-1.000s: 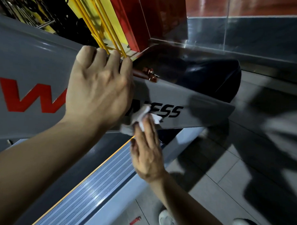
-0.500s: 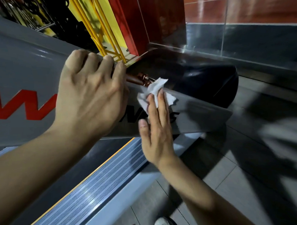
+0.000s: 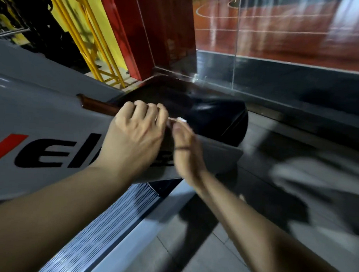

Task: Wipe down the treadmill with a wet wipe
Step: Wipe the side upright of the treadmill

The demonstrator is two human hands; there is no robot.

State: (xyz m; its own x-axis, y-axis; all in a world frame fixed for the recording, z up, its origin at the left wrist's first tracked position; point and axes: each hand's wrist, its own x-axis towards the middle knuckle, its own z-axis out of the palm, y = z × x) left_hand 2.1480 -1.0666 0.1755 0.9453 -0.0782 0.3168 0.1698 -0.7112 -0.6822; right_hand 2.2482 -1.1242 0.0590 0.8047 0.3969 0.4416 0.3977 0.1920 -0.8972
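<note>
Wiping is in progress on the treadmill's smooth grey side panel [image 3: 43, 114] near its front end; the ribbed side rail [image 3: 102, 224] appears still to do. The right hand [image 3: 186, 150], fingers straight, presses the crumpled white wet wipe [image 3: 180, 120] at the panel's upper edge. The left hand [image 3: 133, 138] rests there, fingers curled over the edge.

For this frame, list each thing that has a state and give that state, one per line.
left hand: fingers curled over the top edge of the grey panel, resting on it.
right hand: fingers straight, pressing the wipe to the panel's upper edge; blurred.
wet wipe: crumpled, mostly hidden, only a white bit showing at the fingertips.
grey side panel: slanted; its lettering is partly covered by the left hand.
black motor cover: untouched, glossy.
</note>
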